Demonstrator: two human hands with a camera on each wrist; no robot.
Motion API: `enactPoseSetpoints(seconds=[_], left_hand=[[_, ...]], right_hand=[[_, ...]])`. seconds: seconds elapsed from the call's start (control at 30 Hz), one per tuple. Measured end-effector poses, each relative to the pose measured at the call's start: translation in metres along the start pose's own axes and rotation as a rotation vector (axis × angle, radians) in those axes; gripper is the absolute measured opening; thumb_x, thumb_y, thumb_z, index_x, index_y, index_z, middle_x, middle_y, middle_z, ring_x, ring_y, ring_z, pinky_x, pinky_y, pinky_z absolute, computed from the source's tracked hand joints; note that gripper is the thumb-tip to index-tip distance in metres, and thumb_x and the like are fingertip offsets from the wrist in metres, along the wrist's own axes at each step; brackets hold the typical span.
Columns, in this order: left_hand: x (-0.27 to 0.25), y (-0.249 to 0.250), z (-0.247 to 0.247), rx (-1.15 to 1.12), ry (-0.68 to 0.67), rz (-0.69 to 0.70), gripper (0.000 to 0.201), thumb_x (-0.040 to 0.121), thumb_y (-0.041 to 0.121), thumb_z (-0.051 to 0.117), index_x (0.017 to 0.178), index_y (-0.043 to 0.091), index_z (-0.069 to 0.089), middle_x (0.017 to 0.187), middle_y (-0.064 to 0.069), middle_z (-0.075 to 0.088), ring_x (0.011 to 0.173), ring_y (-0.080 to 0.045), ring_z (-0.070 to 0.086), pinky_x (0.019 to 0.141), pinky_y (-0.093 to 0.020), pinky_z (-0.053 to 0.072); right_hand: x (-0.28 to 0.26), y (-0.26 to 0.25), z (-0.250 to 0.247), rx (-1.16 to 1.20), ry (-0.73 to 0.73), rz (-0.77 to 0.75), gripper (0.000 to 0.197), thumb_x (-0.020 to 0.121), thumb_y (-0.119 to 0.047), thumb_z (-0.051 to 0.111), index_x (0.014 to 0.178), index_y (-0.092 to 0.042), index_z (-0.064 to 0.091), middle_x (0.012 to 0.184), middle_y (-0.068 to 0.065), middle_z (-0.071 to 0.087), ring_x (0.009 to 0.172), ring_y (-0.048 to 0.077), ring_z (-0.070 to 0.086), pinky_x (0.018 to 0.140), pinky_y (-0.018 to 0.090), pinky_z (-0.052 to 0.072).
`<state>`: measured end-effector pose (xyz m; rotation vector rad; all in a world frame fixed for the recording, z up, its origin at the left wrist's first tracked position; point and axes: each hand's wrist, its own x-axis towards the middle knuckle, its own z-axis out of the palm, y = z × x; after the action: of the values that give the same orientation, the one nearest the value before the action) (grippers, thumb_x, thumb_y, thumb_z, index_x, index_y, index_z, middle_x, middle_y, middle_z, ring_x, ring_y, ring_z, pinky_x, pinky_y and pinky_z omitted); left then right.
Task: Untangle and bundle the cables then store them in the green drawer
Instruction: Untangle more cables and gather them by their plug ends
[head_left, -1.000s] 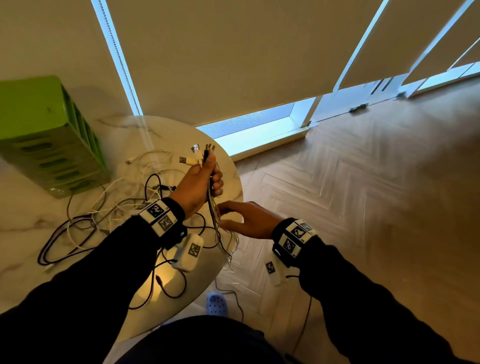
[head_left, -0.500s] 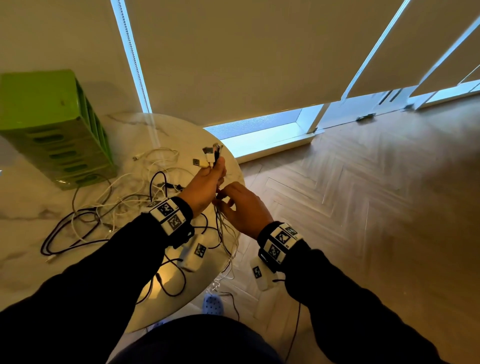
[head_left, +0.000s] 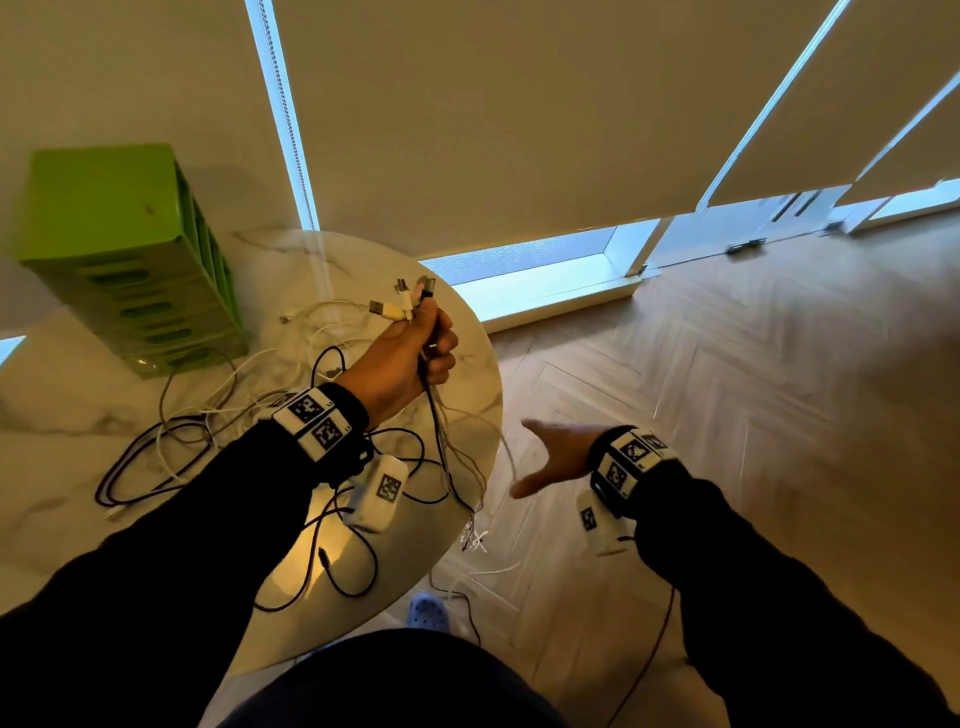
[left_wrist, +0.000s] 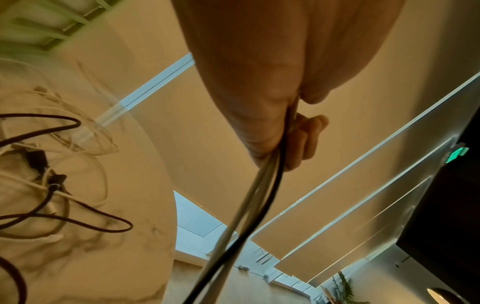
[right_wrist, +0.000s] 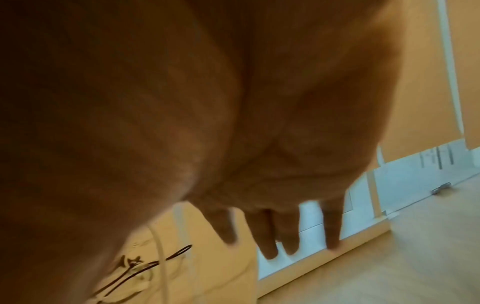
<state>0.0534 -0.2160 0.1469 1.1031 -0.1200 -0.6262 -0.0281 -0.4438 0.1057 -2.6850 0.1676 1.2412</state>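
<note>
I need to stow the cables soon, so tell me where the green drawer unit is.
In the head view the green drawer unit stands at the far left of the marble table, beyond the loose cables.

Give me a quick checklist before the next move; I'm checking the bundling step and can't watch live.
1. Left hand grips the gathered cables below their plugs: ok.
2. Plug ends roughly together above the fist: ok.
3. Right hand free, fingers straight, holding nothing: ok.
4. Held strands free of the loose cables on the table: cannot tell.
5. Tails off the floor: not ok, they hang past the table edge down to it.
6. Green drawer unit open to take the bundle: not ok, its drawers look shut.
</note>
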Motion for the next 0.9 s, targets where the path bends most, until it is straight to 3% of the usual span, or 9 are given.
enactPoseSetpoints(seconds=[0.07, 0.17, 0.27, 0.37, 0.5, 0.6, 0.67, 0.77, 0.9], left_hand=[[-0.002, 0.003, 0.006, 0.01, -0.047, -0.014, 0.039, 0.11, 0.04, 0.027, 0.087, 0.017, 0.048, 0.069, -0.001, 0.043, 0.057, -0.013, 0.036, 0.058, -0.025, 0.03], [-0.005, 0.006, 0.009, 0.112, -0.093, -0.036, 0.039, 0.109, 0.044, 0.029, 0.086, 0.018, 0.047, 0.069, 0.0, 0.053, 0.062, -0.017, 0.05, 0.065, -0.03, 0.043], [-0.009, 0.016, 0.005, 0.174, -0.149, -0.06, 0.04, 0.107, 0.046, 0.031, 0.085, 0.016, 0.043, 0.066, -0.001, 0.051, 0.064, -0.022, 0.055, 0.075, -0.038, 0.051], [-0.015, 0.029, -0.01, 0.21, -0.171, -0.095, 0.041, 0.107, 0.045, 0.031, 0.08, 0.015, 0.04, 0.059, -0.001, 0.036, 0.052, -0.02, 0.044, 0.077, -0.041, 0.057], [-0.024, 0.041, -0.038, 0.16, -0.138, -0.115, 0.039, 0.108, 0.041, 0.033, 0.077, 0.017, 0.04, 0.058, 0.003, 0.026, 0.051, -0.015, 0.031, 0.084, -0.042, 0.058], [-0.028, 0.054, -0.054, 0.034, -0.047, -0.024, 0.033, 0.108, 0.036, 0.037, 0.081, 0.018, 0.045, 0.061, 0.005, 0.029, 0.055, -0.013, 0.034, 0.093, -0.046, 0.057], [-0.028, 0.064, -0.062, -0.065, 0.034, 0.127, 0.03, 0.109, 0.03, 0.037, 0.082, 0.02, 0.045, 0.063, 0.007, 0.033, 0.059, -0.012, 0.037, 0.089, -0.039, 0.056], [-0.029, 0.074, -0.069, -0.164, 0.255, 0.31, 0.029, 0.108, 0.028, 0.04, 0.08, 0.023, 0.044, 0.067, 0.01, 0.039, 0.062, -0.008, 0.036, 0.072, -0.026, 0.043], [-0.022, 0.075, -0.079, -0.193, 0.565, 0.379, 0.023, 0.106, 0.03, 0.049, 0.084, 0.027, 0.048, 0.067, 0.012, 0.035, 0.059, -0.005, 0.031, 0.06, -0.021, 0.03]], right_hand=[[-0.002, -0.023, 0.0, 0.211, 0.112, -0.23, 0.132, 0.06, -0.073, 0.081, 0.16, -0.032, 0.004, 0.167, -0.003, 0.014, 0.151, 0.021, 0.02, 0.121, 0.048, 0.023], [0.001, -0.067, -0.006, 0.54, 0.14, -0.431, 0.1, 0.072, -0.057, 0.082, 0.154, -0.032, 0.032, 0.161, -0.004, 0.034, 0.144, 0.015, 0.033, 0.121, 0.048, 0.026], [0.007, -0.095, -0.008, 0.678, -0.092, -0.506, 0.036, 0.086, -0.048, 0.072, 0.105, -0.018, 0.075, 0.116, 0.001, 0.073, 0.118, 0.015, 0.062, 0.114, 0.042, 0.038], [0.017, -0.091, -0.008, 0.571, -0.259, -0.428, 0.042, 0.09, -0.042, 0.07, 0.061, -0.013, 0.063, 0.075, 0.011, 0.072, 0.083, 0.019, 0.071, 0.098, 0.033, 0.049], [0.037, -0.067, -0.023, 0.294, -0.094, -0.276, 0.04, 0.091, -0.04, 0.068, 0.062, -0.013, 0.062, 0.065, 0.006, 0.068, 0.06, 0.012, 0.061, 0.079, 0.03, 0.049], [0.057, -0.05, -0.028, 0.097, 0.258, -0.134, 0.04, 0.093, -0.041, 0.059, 0.061, -0.017, 0.054, 0.063, 0.004, 0.058, 0.068, 0.024, 0.059, 0.064, 0.031, 0.045], [0.064, -0.05, -0.025, 0.094, 0.425, -0.088, 0.038, 0.092, -0.04, 0.052, 0.062, -0.017, 0.052, 0.065, 0.004, 0.053, 0.075, 0.03, 0.057, 0.064, 0.032, 0.04], [0.06, -0.075, -0.008, 0.116, 0.38, -0.199, 0.032, 0.095, -0.037, 0.051, 0.078, -0.012, 0.06, 0.08, 0.012, 0.061, 0.08, 0.03, 0.056, 0.07, 0.035, 0.042], [0.046, -0.132, 0.035, -0.066, 0.179, -0.455, 0.024, 0.099, -0.037, 0.048, 0.092, -0.015, 0.049, 0.099, 0.02, 0.067, 0.089, 0.035, 0.063, 0.07, 0.034, 0.039]])
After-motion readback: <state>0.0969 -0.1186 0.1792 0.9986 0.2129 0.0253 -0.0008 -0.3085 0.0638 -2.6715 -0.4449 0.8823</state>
